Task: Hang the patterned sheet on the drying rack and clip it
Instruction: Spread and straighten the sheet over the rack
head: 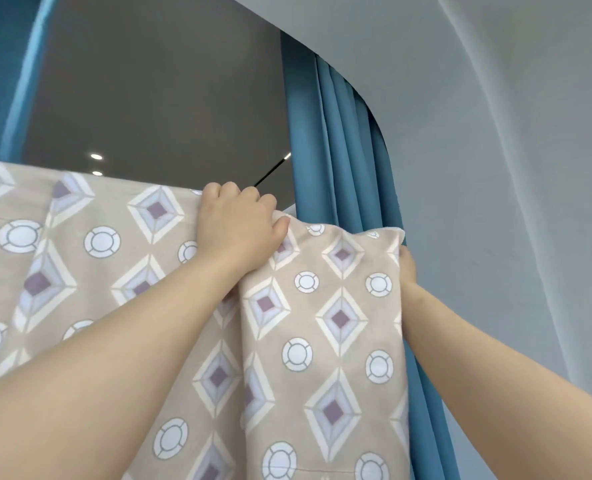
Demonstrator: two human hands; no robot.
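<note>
The patterned sheet [114, 237], beige with diamonds and white rings, hangs across the left and middle of the head view, draped over a rail that its top fold hides. My left hand [239, 223] grips the sheet's top edge, fingers curled over the fold and thumb pressed on the front. My right hand [407, 268] holds the sheet's right edge from behind; only its back and wrist show, the fingers are hidden by the cloth. A thin dark rod [270, 173] pokes out just beyond my left hand. No clip is visible.
Blue curtains hang right behind the sheet [339, 150] and at the far left [14, 74]. A white wall [512, 133] fills the right side. A grey ceiling [166, 81] with small spot lamps lies above.
</note>
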